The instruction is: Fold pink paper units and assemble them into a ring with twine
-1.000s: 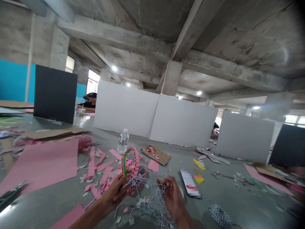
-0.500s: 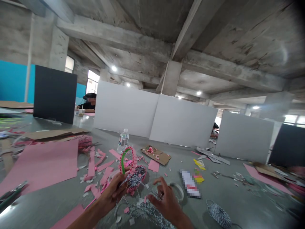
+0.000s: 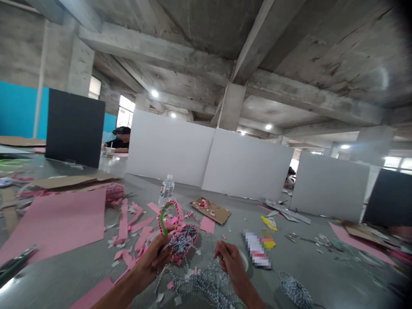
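My left hand (image 3: 158,254) is closed round a small woven basket (image 3: 183,242) of grey-and-white cord with a pink scalloped edge. Its upright loop handle (image 3: 161,214) is pink outside and green inside. To the right, my right hand (image 3: 229,257) has its fingers pinched together above the table; cord seems to run down from them, but what the fingertips hold is too small to make out. Loose grey-and-white cord (image 3: 206,283) lies tangled between and below my hands. A roll of tape (image 3: 245,261) is partly hidden behind my right hand.
Pink sheet (image 3: 64,219) and pliers (image 3: 16,264) lie left, pink scraps (image 3: 124,221) nearer the middle. A bottle (image 3: 166,191) and cardboard piece (image 3: 210,210) stand or lie beyond. At right is a cord bundle (image 3: 295,291). White panels (image 3: 170,146) close off the back.
My right hand has risen slightly and moved right, and its spread fingers have come together. The basket in my left hand has tilted a little to the left.
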{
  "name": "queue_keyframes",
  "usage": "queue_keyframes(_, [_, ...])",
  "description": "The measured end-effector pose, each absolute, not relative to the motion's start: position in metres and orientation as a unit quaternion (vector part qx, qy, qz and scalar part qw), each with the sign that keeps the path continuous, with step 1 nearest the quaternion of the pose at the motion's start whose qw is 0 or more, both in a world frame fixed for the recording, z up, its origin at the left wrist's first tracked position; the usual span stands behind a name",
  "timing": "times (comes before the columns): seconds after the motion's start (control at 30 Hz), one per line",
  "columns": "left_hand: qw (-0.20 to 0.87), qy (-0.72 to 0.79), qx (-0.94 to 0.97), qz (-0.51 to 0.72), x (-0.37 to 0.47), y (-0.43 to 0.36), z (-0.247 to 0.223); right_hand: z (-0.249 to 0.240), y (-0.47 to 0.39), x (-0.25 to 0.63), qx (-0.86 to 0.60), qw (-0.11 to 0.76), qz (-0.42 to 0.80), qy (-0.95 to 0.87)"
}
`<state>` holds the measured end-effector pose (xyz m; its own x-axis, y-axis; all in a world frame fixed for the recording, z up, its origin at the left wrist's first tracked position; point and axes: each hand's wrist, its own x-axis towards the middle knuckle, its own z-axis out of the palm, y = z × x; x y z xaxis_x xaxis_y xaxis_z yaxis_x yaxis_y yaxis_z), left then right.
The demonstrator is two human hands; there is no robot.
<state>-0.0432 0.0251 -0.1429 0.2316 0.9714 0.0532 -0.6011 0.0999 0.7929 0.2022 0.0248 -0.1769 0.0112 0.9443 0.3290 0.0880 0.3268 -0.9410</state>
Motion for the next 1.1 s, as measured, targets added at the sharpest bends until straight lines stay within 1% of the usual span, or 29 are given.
queue_keyframes(0.1, [0.700,0.256,0.361,0.561,-0.044,0.027,-0.146,-0.173,0.025,0.204,-0.439,0.560,0.359,-0.604])
queue_keyframes(0.23, [0.697,0.251,0.366,0.563,-0.043,0.025,-0.145,-0.169,0.019,0.205,-0.462,0.528,0.283,-0.654])
queue_keyframes(0.3, [0.695,0.256,0.359,0.568,-0.043,0.025,-0.144,-0.168,0.016,0.205,-0.476,0.521,0.266,-0.657])
queue_keyframes(0.47, [0.692,0.271,0.320,0.587,-0.047,0.028,-0.143,-0.162,0.017,0.213,-0.477,0.581,0.293,-0.590])
queue_keyframes(0.6, [0.689,0.280,0.300,0.597,-0.050,0.031,-0.140,-0.156,0.022,0.226,-0.410,0.655,0.419,-0.477])
queue_keyframes(0.67, [0.688,0.270,0.295,0.606,-0.052,0.031,-0.137,-0.154,0.025,0.232,-0.386,0.693,0.453,-0.407])
queue_keyframes(0.73, [0.687,0.260,0.293,0.612,-0.054,0.032,-0.134,-0.154,0.027,0.236,-0.379,0.711,0.452,-0.383])
queue_keyframes(0.87, [0.683,0.260,0.294,0.617,-0.058,0.035,-0.131,-0.156,0.030,0.241,-0.370,0.713,0.453,-0.386])
queue_keyframes(1.1, [0.661,0.268,0.305,0.632,-0.061,0.039,-0.128,-0.165,0.042,0.236,-0.398,0.738,0.401,-0.370])
